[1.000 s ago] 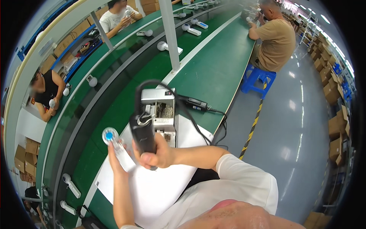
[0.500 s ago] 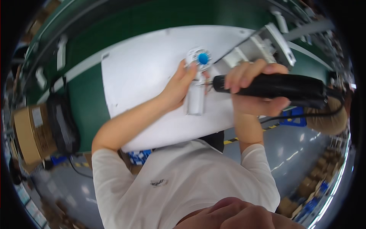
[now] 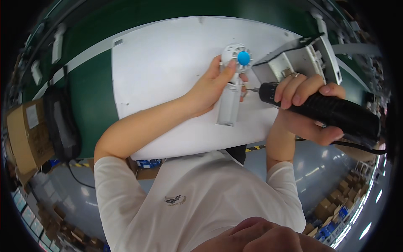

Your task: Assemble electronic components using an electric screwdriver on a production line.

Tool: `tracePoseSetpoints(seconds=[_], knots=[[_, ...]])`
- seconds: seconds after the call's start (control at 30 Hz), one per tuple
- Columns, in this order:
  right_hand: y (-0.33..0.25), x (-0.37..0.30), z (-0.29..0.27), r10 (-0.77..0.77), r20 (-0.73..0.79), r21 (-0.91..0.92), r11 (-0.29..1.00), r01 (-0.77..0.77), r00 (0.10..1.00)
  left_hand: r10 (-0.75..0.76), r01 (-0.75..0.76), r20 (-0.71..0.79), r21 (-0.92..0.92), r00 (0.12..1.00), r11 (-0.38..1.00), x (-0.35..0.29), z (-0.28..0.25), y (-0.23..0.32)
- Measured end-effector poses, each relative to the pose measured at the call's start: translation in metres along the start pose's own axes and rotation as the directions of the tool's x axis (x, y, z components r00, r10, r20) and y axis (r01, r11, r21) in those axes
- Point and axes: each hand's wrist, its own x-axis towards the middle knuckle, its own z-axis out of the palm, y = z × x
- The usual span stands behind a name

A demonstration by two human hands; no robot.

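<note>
My left hand [image 3: 213, 86] is wrapped round the neck of a white handheld fan [image 3: 228, 105], thumb just below its round head. The fan has a bright blue centre cap [image 3: 243, 58], and its handle slants toward me over the white work mat. A black electric screwdriver [image 3: 331, 110] lies sideways in my right hand [image 3: 304, 96], fingers over the top and thumb beneath. Its thin metal bit [image 3: 252, 89] points left at the fan's neck, close to my left fingertips. Whether the bit touches anything there cannot be made out.
A white mat [image 3: 159, 71] covers much of the green bench. Right of the fan stands a pale divided bin [image 3: 294, 63] with small parts. A black bag [image 3: 63, 122] and a cardboard box [image 3: 27, 138] sit at the left. The screwdriver's cord [image 3: 357, 146] trails off right.
The screwdriver has drawn back to the right, widening the gap between its nose and the fan. Both hands and the fan now appear farther right in view, and my left hand keeps its hold.
</note>
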Motion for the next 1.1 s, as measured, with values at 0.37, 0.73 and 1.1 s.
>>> tracePoseSetpoints(seconds=[0.37,0.73,1.1], knots=[[-0.030,0.012,-0.001,-0.151,-0.392,-0.699,0.690,-0.186,0.908,-0.047,0.047,-0.009,0.014,0.999,0.999,0.000,0.002,0.002],[0.015,-0.001,0.013,0.076,-0.149,0.074,0.995,-0.065,0.986,0.018,-0.019,0.030,0.019,0.999,1.000,0.003,-0.002,-0.001],[0.044,-0.007,0.010,0.157,-0.085,0.160,0.977,-0.142,0.984,0.066,-0.064,-0.025,0.086,0.997,0.994,0.001,-0.003,-0.003]])
